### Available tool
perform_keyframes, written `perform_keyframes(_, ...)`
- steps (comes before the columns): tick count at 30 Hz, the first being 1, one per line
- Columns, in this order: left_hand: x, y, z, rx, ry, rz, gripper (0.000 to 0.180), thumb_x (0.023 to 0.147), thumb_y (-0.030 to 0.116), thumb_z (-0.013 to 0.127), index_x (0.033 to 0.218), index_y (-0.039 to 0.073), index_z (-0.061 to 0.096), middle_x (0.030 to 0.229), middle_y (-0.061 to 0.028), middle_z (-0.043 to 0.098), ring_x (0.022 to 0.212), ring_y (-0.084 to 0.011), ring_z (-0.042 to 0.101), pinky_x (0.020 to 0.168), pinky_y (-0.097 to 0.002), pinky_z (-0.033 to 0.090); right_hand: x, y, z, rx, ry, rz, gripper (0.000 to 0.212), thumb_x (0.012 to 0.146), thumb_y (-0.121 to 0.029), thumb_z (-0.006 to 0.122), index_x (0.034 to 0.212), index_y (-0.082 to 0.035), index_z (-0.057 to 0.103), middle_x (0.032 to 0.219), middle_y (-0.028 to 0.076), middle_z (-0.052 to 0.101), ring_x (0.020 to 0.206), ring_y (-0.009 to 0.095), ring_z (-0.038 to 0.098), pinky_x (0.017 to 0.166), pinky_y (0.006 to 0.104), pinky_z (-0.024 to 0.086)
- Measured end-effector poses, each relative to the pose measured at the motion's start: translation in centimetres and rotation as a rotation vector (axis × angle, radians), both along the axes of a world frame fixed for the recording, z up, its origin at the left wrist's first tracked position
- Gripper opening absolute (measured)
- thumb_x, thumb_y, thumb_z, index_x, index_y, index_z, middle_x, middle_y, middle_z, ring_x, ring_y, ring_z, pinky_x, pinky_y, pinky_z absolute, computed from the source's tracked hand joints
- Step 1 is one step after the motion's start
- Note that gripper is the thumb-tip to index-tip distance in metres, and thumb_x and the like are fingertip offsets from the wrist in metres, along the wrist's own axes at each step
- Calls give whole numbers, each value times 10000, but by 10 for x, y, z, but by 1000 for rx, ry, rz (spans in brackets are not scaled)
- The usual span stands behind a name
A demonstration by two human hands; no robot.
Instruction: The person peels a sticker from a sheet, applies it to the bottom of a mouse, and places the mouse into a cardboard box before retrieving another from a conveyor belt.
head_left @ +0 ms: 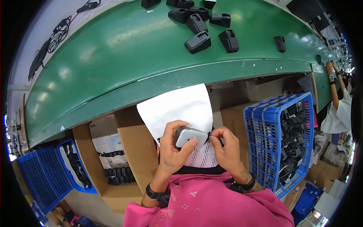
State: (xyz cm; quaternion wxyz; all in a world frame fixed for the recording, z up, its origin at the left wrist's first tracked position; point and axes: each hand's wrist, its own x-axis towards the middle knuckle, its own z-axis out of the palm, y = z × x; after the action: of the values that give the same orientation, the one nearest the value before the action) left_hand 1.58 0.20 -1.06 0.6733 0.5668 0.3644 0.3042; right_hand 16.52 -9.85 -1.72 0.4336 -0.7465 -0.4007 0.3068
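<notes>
My left hand [171,153] grips a small rounded device [186,137] with a pale grey face and a dark side, its thumb lying on the pale face. At the device's right end, my right hand [229,150] has thumb and forefinger pinched round a small black bit that is too small to name. Both hands are over my lap, above a white sheet [177,108] that reaches up to the bench edge. Part of the sheet, with printed rows, shows below the device.
Several black wedge-shaped cradles [198,42] stand on the green bench [113,56]. At my right is a blue plastic crate [263,142] full of black parts. To my left, an open cardboard box [134,147] holds rows of black pieces. A person's arm [333,89] rests at the far right.
</notes>
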Motion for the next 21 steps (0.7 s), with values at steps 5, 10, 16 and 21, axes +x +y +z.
perform_keyframes(5,8,0,6,-28,-3,-12,399,852,152,636,1170,-5,453,903,-86,621,802,-105,568,702,-241,463,15,-23,4,59,385,-17,52,875,33,543,896,6,504,984,96,590,806,144,583,758,272,481)
perform_keyframes(10,4,-5,8,-90,-94,-35,378,881,157,598,1187,-22,466,1028,-129,645,900,-147,602,794,-268,482,15,-18,49,111,729,-127,69,883,18,534,907,3,472,942,108,560,761,122,584,693,245,496)
perform_keyframes(16,2,-12,30,-132,-115,-185,423,869,153,581,1241,-8,461,1102,-146,605,1013,-182,566,923,-316,430,-3,14,91,20,943,-16,106,874,-15,573,905,4,474,832,63,553,669,87,557,587,214,473)
perform_keyframes(21,-4,-17,46,-130,-21,-195,493,910,150,548,1326,-1,330,1059,-140,582,937,-205,582,845,-327,459,-4,17,91,-23,825,32,98,872,-15,580,898,0,487,796,44,563,670,73,551,593,204,465)
